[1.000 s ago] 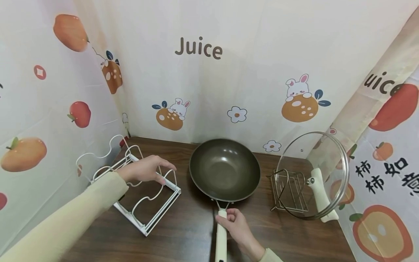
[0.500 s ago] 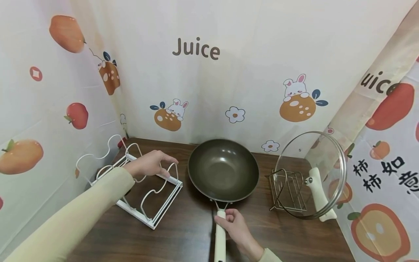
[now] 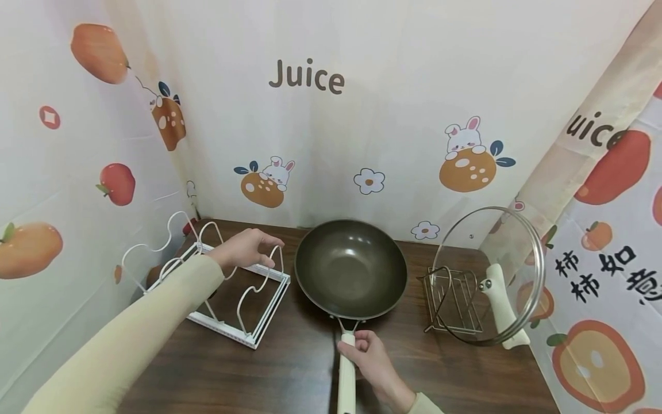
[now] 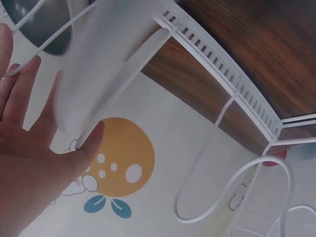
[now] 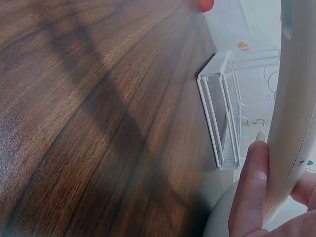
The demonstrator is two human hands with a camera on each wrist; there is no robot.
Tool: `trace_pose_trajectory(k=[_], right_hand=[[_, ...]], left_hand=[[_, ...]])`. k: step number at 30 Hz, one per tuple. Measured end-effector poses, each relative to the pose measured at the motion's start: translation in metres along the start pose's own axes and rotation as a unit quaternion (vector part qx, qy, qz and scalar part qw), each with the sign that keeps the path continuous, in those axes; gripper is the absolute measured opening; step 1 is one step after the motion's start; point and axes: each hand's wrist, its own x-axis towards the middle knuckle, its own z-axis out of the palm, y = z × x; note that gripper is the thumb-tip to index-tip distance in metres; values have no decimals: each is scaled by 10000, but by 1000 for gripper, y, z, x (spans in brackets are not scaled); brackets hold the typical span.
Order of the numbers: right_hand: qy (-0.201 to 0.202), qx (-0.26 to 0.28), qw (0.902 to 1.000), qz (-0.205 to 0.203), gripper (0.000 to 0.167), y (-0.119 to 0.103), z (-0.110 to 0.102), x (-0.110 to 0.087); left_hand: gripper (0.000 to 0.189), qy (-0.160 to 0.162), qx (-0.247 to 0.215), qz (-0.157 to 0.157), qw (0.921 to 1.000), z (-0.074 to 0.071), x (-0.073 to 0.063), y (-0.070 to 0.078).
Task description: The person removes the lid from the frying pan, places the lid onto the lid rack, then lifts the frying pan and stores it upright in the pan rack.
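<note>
A white wire pot rack (image 3: 224,330) with wavy wire dividers lies on the left of the table. My left hand (image 3: 247,253) is over its right end, thumb and fingertips touching a divider. In the left wrist view those fingers (image 4: 24,94) look straight and spread, with the thumb against a blurred white wire. A dark wok (image 3: 350,270) rests at the centre of the table, its cream handle (image 3: 347,376) pointing towards me. My right hand (image 3: 374,359) grips that handle near the wok, thumb on top. In the right wrist view the handle (image 5: 294,98) runs up past my fingers.
At the right, a glass lid (image 3: 488,236) with a cream handle stands tilted in a small metal wire rack (image 3: 457,310). Fruit-printed curtains (image 3: 331,144) close off the back and both sides. A small red object (image 3: 188,226) sits in the back left corner.
The white rack has turned counter-clockwise, its front right corner swinging to the right and away from me. My left hand has moved slightly right and back. My right hand keeps its grip on the wok.
</note>
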Motion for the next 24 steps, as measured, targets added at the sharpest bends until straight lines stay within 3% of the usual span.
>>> trace_pose_trajectory(k=[9,24], right_hand=[[10,-27,10000,-24,55,2,-2,0],[72,-61,9999,-79,52,3,-4,0]], left_hand=[[52,103,-158,-430,9989,-1,15,0],[54,327,-352,-651,9967,-4,40,-1]])
